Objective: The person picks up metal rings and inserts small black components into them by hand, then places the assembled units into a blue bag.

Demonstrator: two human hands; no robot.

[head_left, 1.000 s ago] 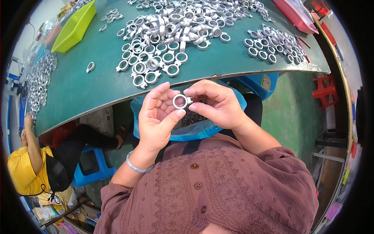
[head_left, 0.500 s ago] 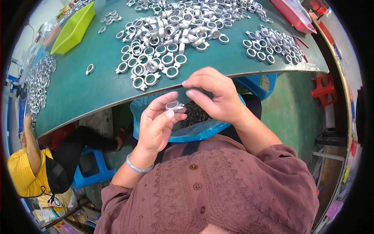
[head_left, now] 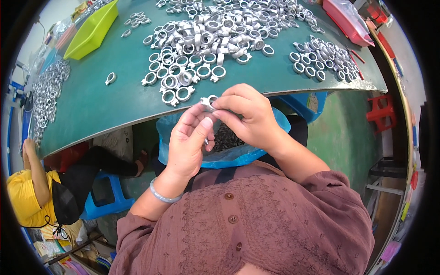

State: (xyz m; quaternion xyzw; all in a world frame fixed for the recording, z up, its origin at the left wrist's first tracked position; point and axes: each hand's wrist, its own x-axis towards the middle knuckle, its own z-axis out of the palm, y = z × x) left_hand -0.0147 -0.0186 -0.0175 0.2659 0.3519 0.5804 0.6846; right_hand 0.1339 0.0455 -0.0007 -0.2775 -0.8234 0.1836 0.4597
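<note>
Between my two hands, just past the table's near edge, is a silvery metal ring clamp (head_left: 209, 103) with a small lug on its side. The fingertips of my right hand (head_left: 251, 117) pinch its right side. My left hand (head_left: 187, 140), palm up, meets its lower side with the fingertips. A tiny metallic piece (head_left: 206, 141) shows by the lower fingers of the left hand, too small to name. Below both hands, a blue plastic bag (head_left: 213, 163) lies open in my lap, with many small dark parts (head_left: 227, 137) inside.
A large heap of similar rings (head_left: 220, 34) covers the middle of the green table (head_left: 114, 98). A smaller group (head_left: 316, 57) lies right, near a pink tray (head_left: 346, 23). A lime-green tray (head_left: 91, 32) stands far left. A person in yellow (head_left: 30, 197) sits left.
The ring clamp has risen from my left palm side to the fingertips. My right hand, apart from it before, now grips it. The view has shifted slightly.
</note>
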